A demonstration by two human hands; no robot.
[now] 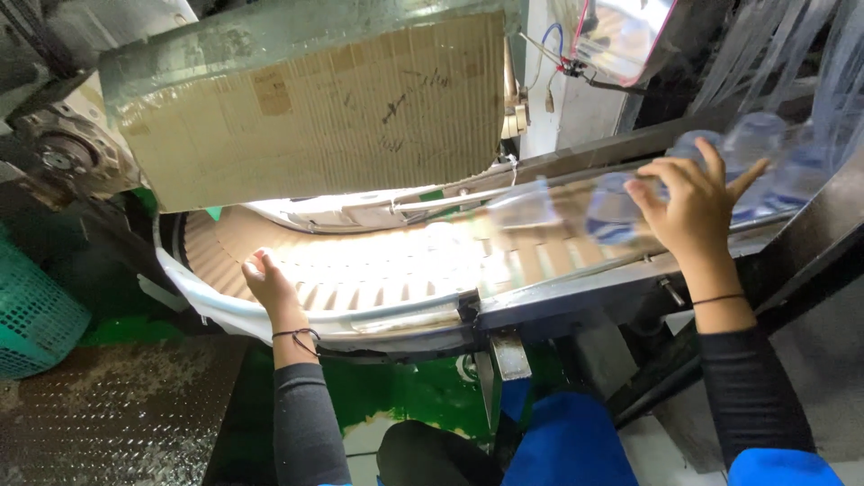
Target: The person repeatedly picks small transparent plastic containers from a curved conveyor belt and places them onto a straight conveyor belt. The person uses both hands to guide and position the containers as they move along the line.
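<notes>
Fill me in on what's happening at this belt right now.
A person stands at a curved slatted conveyor. Their right hand is spread over clear plastic bottles coming along the belt, fingers open. Their left hand rests on the belt's near rim, holding nothing. A cardboard sheet hangs above the curve.

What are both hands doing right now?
Left hand: loosely curled, empty, resting on the conveyor's rim.
Right hand: open, fingers spread against clear plastic bottles.
</notes>
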